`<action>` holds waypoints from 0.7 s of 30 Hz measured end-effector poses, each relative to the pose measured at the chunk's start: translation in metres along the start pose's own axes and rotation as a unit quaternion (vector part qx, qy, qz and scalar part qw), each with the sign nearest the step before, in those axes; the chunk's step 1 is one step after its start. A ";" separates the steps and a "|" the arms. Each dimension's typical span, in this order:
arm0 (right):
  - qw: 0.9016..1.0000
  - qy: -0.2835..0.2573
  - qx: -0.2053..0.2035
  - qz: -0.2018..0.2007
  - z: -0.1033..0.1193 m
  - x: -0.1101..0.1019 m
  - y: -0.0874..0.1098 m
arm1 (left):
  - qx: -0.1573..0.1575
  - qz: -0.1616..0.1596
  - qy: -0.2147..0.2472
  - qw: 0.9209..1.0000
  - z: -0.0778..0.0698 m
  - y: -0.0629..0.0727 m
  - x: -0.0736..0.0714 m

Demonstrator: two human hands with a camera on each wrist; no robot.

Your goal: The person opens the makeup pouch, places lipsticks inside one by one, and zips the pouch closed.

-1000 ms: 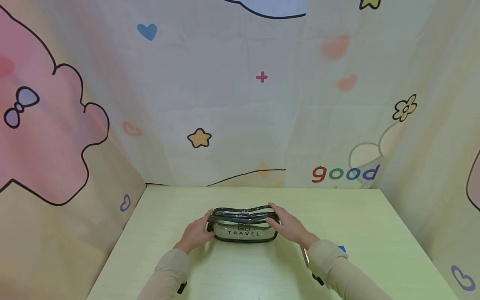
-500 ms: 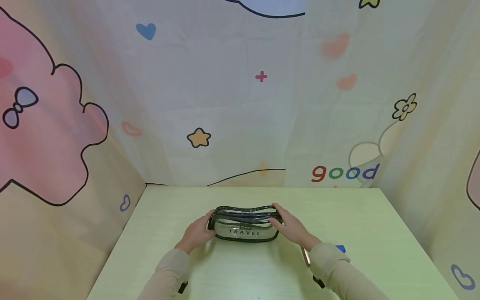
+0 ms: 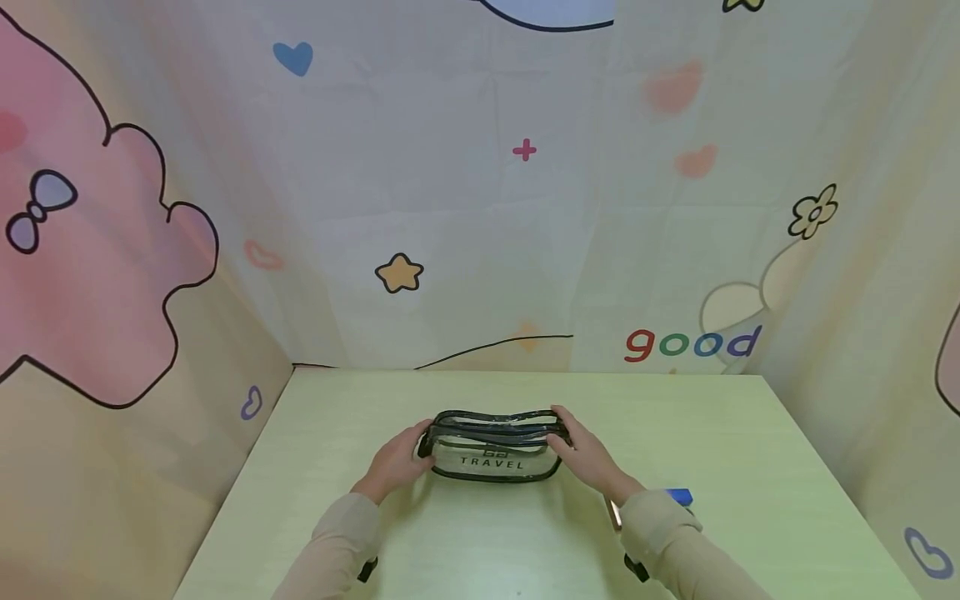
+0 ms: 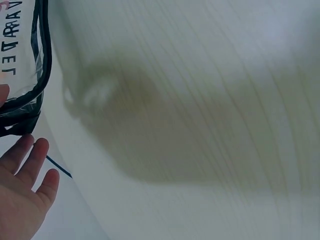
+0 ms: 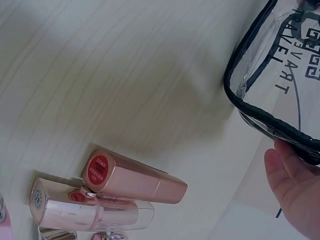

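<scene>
A clear travel pouch with black piping and the word TRAVEL on its front is held level at the middle of the table. My left hand grips its left end, thumb on the front. At the right end my right hand grips it, thumb on the front near the top edge. In the left wrist view, several fingers of the left hand stretch beside the pouch's black corner. The right wrist view shows the pouch see-through, with fingertips of the right hand at its piped edge.
A rose-gold lipstick and a clear-capped pink tube lie on the table near the right forearm. Partly cut-off small items lie beside them. A blue object shows behind the right sleeve. A printed curtain encloses the table.
Both hands and the pouch have shifted slightly to the right. More of the blue object shows beside the right sleeve. Both hands keep their hold.
</scene>
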State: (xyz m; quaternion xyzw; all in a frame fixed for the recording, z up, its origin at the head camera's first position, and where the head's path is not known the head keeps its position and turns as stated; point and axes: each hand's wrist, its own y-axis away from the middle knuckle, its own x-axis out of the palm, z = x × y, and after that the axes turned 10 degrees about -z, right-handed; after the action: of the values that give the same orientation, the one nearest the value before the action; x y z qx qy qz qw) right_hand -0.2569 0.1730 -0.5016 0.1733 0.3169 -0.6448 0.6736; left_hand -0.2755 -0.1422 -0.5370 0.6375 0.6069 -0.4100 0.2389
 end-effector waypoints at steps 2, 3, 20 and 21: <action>1.000 -0.008 0.007 -0.003 -0.001 0.000 0.001 | 0.001 0.003 0.003 1.000 -0.001 0.000 0.000; 1.000 -0.009 0.010 -0.006 -0.001 -0.001 0.001 | 0.003 0.004 0.004 1.000 -0.001 0.000 0.000; 0.998 -0.032 0.036 -0.032 -0.011 -0.007 0.005 | 0.010 0.006 0.024 1.000 -0.018 -0.004 -0.001; 0.998 -0.033 0.038 -0.032 -0.012 -0.008 0.005 | 0.013 0.004 0.024 1.000 -0.020 -0.004 -0.002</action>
State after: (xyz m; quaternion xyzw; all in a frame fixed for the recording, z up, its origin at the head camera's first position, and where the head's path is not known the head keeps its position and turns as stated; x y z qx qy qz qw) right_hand -0.2541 0.1874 -0.5065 0.1673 0.2746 -0.6829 0.6560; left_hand -0.2745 -0.1270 -0.5238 0.6526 0.6047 -0.4015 0.2174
